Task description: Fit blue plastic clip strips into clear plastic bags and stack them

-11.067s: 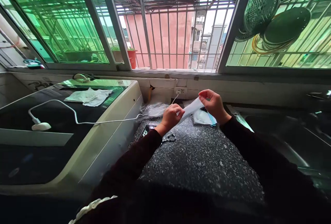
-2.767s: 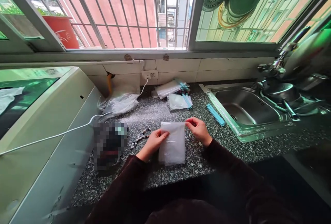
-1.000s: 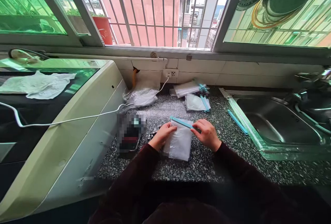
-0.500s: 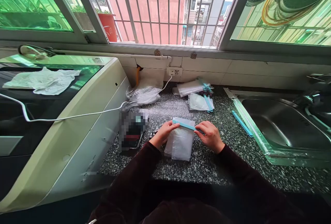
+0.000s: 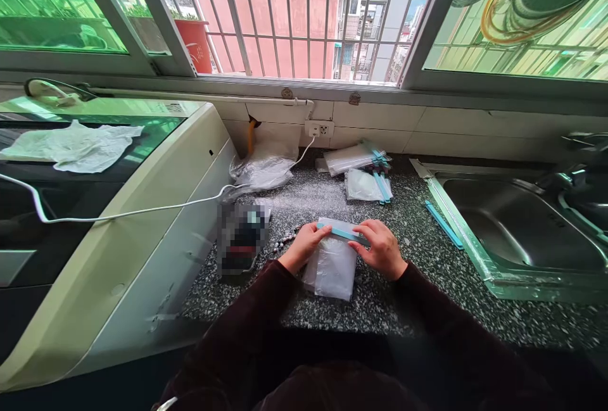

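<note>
A clear plastic bag (image 5: 334,271) lies on the speckled countertop in front of me, with a long blue sealing clip (image 5: 341,232) across its upper part. My left hand (image 5: 305,247) pinches the clip's left end between thumb and fingers. Toward the other end, my right hand (image 5: 381,250) is closed on the clip, thumb below and fingers above. A strip of the bag sticks out above the clip. Whether the clip is fully locked cannot be made out.
Farther back lie packed bags (image 5: 354,158) with blue clips. Two loose blue clips (image 5: 444,225) rest beside the sink (image 5: 513,227). To the left are a pixelated dark object (image 5: 242,240), crumpled plastic (image 5: 266,170), a white cable (image 5: 156,211) and a large appliance (image 5: 190,189).
My right hand has slid a little left along the clip, with its fingers now farther over the top. My left hand keeps its pinch. The view has shifted slightly.
</note>
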`<state>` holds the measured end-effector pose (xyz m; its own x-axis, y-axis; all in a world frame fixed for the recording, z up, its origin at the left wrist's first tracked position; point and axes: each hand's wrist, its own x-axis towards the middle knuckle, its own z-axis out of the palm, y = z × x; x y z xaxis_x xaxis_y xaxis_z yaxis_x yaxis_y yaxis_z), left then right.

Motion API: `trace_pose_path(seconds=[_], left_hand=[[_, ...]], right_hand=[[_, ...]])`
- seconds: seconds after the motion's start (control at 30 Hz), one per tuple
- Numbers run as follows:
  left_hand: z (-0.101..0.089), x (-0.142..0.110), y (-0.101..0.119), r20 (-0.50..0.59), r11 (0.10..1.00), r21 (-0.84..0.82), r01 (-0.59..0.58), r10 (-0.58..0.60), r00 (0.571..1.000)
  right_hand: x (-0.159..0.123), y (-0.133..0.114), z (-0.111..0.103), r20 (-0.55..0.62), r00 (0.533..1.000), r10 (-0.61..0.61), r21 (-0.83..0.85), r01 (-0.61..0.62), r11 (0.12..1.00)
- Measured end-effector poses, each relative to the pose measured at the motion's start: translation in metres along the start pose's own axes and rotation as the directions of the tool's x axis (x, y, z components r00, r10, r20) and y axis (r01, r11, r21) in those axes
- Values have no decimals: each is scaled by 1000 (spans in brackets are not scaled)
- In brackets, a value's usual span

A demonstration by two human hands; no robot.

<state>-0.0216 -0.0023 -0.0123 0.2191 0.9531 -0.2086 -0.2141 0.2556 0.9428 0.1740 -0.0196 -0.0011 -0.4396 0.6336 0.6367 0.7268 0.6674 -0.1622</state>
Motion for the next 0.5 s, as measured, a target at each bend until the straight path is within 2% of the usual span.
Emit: trace_pose_path(seconds=[0.2,0.37,0.5], left_hand=[[4,-1,-3,58,1000,-2,-19,19,998],[5,-2,-2,60,999,-37,2,0,998],[6,-2,-2,84,983,-171,70,-56,995]], right_hand=[[5,-8,5,33,999,7,-54,-5,999],[4,-9,7,33,999,-31,-77,33,996],[3,-9,6,31,999,-31,-60,33,998]])
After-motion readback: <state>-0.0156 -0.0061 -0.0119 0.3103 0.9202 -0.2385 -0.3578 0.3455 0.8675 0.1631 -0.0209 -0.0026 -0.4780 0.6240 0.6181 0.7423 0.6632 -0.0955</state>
